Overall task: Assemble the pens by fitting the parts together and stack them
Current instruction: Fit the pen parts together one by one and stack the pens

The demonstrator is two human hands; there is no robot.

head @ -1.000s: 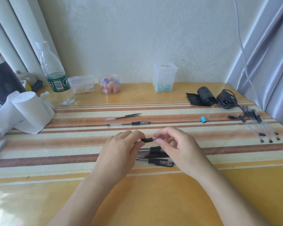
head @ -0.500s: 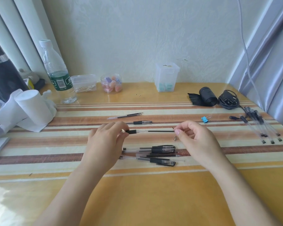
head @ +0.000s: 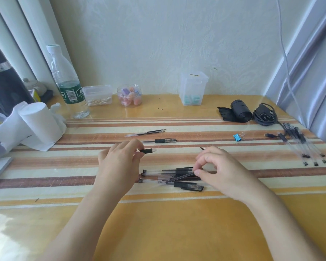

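Observation:
My left hand [head: 120,161] pinches a clear pen barrel with a black grip [head: 148,150] and holds it just above the table, its open end pointing right. My right hand [head: 220,170] pinches a thin refill [head: 177,178] between thumb and forefinger. The refill slants down-left across a pile of black-and-clear pens [head: 158,173] lying between my hands. A short thin dark piece [head: 202,148] sticks out above my right knuckles. One assembled pen [head: 159,141] and loose refills [head: 145,133] lie farther back.
Several pens [head: 305,146] lie at the right edge, near a blue binder clip [head: 237,137], a black roll [head: 240,111] and a coiled cable [head: 264,116]. A water bottle [head: 68,85], tissue rolls [head: 40,125] and small plastic containers [head: 129,96] stand at the back and left.
My hands have drawn apart and the refill has come out of the barrel. My right hand has carried the refill down onto the pile; my left still holds the barrel.

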